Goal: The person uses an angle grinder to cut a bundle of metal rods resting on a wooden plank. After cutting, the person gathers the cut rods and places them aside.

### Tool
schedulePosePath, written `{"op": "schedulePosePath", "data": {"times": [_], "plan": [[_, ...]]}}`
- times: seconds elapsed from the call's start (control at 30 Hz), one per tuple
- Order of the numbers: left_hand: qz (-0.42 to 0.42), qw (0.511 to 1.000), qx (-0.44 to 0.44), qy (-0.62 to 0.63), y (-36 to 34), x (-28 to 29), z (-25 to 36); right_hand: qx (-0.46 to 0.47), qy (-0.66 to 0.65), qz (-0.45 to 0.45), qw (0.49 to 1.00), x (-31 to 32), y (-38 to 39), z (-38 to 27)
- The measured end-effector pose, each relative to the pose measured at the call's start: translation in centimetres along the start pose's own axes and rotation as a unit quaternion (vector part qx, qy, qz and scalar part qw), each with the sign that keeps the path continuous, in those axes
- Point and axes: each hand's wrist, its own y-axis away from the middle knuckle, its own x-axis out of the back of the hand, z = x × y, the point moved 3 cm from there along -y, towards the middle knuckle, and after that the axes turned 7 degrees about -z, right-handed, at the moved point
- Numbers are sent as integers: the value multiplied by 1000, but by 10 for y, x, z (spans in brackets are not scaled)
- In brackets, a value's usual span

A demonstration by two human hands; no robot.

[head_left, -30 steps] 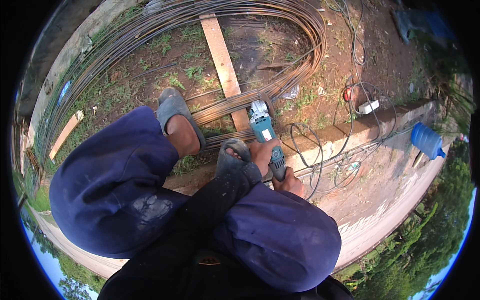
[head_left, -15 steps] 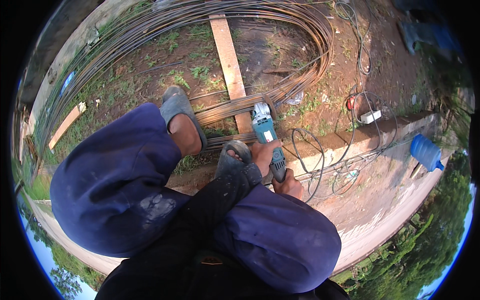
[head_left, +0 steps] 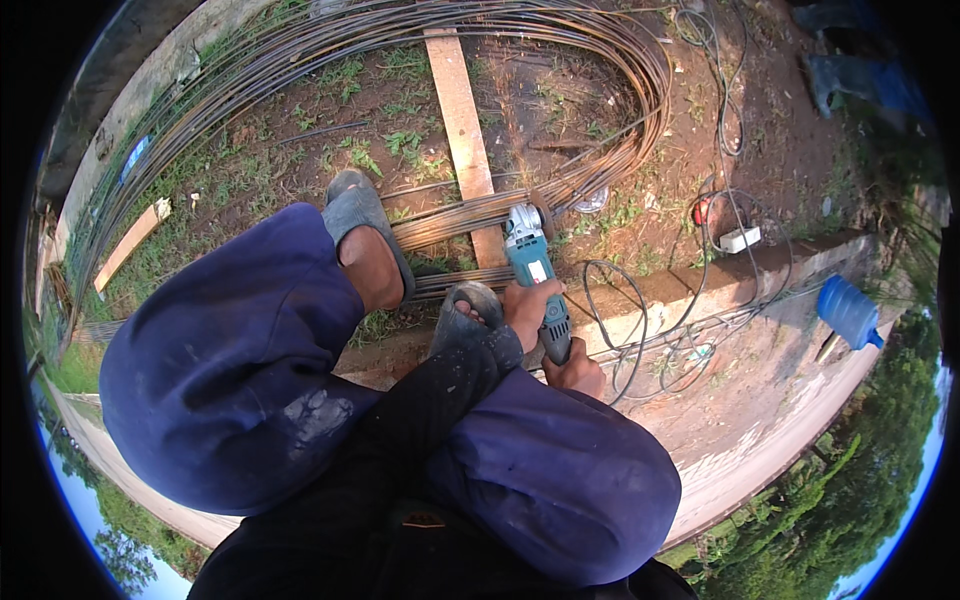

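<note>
At our left, a broken board [head_left: 132, 245] lies on the grass, in the same place on the ground as a moment ago. Our left slipper [head_left: 362, 222] is planted where the near bundle of steel rods [head_left: 440, 226] passes out of sight; whether it pins them we cannot tell. The rods cross over a wooden plank [head_left: 458, 120], which runs beneath them on the dirt, and that arrangement is unchanged.

The real change shows just right of the plank: thin orange streaks of sparks [head_left: 518, 118] now stretch away from us over the bare soil, where half a second ago we could make out none. We take this to mean that the disc [head_left: 541, 207] has begun to bite into the steel, so the cut looks under way, though its depth is hidden.

The angle grinder [head_left: 530, 260] sits at the rods' near side, head toward them. Our left grip [head_left: 522, 312] is closed around its body and our right grip [head_left: 576, 370] is wrapped on the rear handle; neither has shifted noticeably, and we judge the hold steady.

Farther right, a white socket block [head_left: 740, 240] rests near the low kerb, and a blue water bottle [head_left: 848, 312] lies tipped beyond it.
</note>
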Motion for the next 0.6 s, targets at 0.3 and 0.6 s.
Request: {"op": "schedulePosePath", "data": {"times": [0.3, 0.6], "plan": [[-17, 1000, 6, 4, -1, -4, 13, 1, 0, 5, 1000, 2, -6, -6], [-21, 1000, 9, 4, -2, -4, 17, -1, 2, 4, 1000, 1, -6, -11]]}}
